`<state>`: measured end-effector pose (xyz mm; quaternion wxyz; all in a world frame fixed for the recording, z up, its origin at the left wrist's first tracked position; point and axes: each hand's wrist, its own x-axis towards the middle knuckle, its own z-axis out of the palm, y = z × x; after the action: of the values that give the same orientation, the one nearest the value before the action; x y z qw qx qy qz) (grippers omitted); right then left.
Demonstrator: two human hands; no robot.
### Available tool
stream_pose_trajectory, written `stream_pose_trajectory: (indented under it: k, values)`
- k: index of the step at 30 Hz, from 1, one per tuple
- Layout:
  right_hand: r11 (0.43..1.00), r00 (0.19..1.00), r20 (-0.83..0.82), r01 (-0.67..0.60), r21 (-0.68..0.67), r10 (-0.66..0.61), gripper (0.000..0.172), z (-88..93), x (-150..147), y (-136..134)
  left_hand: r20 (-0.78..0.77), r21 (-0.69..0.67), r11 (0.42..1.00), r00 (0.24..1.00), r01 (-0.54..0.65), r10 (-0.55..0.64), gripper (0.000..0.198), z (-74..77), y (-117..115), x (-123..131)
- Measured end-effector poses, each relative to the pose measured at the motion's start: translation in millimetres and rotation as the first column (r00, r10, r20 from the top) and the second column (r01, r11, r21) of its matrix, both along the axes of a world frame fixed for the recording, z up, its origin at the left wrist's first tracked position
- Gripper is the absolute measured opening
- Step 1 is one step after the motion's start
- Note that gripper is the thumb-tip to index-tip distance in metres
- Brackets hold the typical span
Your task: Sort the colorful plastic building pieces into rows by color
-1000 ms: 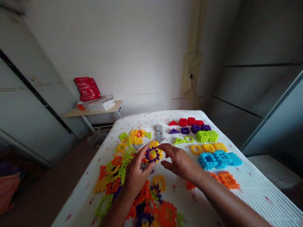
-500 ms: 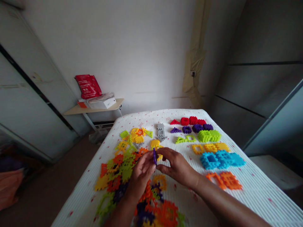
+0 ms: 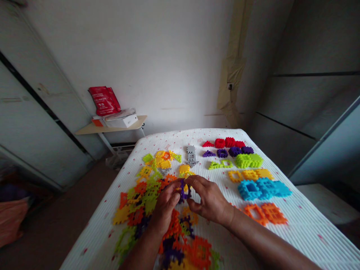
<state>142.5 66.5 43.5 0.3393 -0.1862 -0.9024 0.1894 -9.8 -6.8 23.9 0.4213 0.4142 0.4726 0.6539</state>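
Note:
Over the near-middle of the bed, a purple toothed building tile (image 3: 184,194) is held upright between my two hands. My left hand (image 3: 164,207) pinches its left side between thumb and fingers. On its right edge close the curled thumb and fingers of my right hand (image 3: 208,197). Fingers hide parts of the purple plastic, so I cannot tell whether it is one tile or two. Beneath and left of my hands spreads a mixed pile of green, orange, yellow and purple tiles (image 3: 149,204). Just beyond my fingertips lie yellow tiles (image 3: 184,169).
Tiles sorted by colour sit on the right of the white bedspread (image 3: 309,228): red (image 3: 230,142), purple (image 3: 234,151), green (image 3: 249,161), yellow (image 3: 250,175), blue (image 3: 264,189), orange (image 3: 274,213). Grey tiles (image 3: 191,155) lie mid-bed. A small table (image 3: 112,130) stands back left.
The purple tile, seen nearly edge-on before, has turned and now shows more of its open face. Both my hands stay around it, with only slight movement.

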Motion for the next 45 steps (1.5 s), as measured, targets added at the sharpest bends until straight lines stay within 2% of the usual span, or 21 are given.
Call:
stream_pose_trajectory:
  k: [4,6,9,12,17,22,26,28,30,32,35,39,45]
  values:
    - [0.997,0.994,0.106,-0.013,0.082,0.004,0.053,-2.5,1,0,-0.118,-0.14,0.976,0.982,-0.166,0.15,0.031,-5.3,3,-4]
    - [0.996,0.99,0.137,-0.021,0.088,0.009,0.054,-3.7,2,1,-0.127,-0.169,0.967,0.977,-0.193,0.173,0.03,-9.8,4,-7]
    - [0.998,0.99,0.138,-0.015,0.064,0.006,0.053,-3.2,2,3,-0.126,-0.171,0.965,0.975,-0.201,0.181,0.03,-11.9,5,-8]
    - [0.999,0.994,0.108,-0.004,0.045,-0.001,0.051,-1.4,4,6,-0.189,-0.179,0.959,0.965,-0.218,0.184,0.029,-9.1,4,-8]
    - [0.996,0.995,0.099,-0.038,0.08,0.03,0.053,-1.2,5,10,-0.204,-0.191,0.955,0.96,-0.229,0.189,0.029,-6.9,3,-7]
    - [0.996,0.984,0.175,-0.022,0.085,0.007,0.051,1.5,3,2,-0.193,-0.205,0.96,0.969,-0.192,0.153,0.031,-5.5,4,-5]
    - [0.996,0.963,0.268,-0.004,0.094,-0.022,0.053,12.1,7,6,-0.185,-0.242,0.957,0.976,-0.162,0.118,0.035,-2.2,4,-2]
    - [0.993,0.953,0.3,0.019,0.117,-0.053,0.055,21.6,15,24,-0.161,-0.254,0.952,0.978,-0.169,0.131,0.039,-1.8,4,-3]
    - [0.982,0.923,0.351,0.112,0.149,-0.159,0.059,32.9,29,55,-0.146,-0.261,0.946,0.976,-0.195,0.161,0.042,-2.8,4,-6]
    - [0.945,0.828,0.457,0.266,0.191,-0.325,0.062,43.3,46,95,-0.14,-0.271,0.937,0.972,-0.222,0.189,0.043,-4.6,5,-10]
    - [0.898,0.724,0.532,0.387,0.211,-0.438,0.063,50.3,69,152,-0.139,-0.287,0.926,0.967,-0.246,0.213,0.044,-4.9,6,-12]
    - [0.871,0.624,0.623,0.439,0.221,-0.473,0.058,37.8,83,199,-0.162,-0.285,0.924,0.963,-0.256,0.216,0.042,0.3,6,-10]
    - [0.865,0.552,0.691,0.449,0.224,-0.466,0.056,6.8,80,223,-0.18,-0.312,0.911,0.959,-0.268,0.22,0.043,-1.1,7,-11]
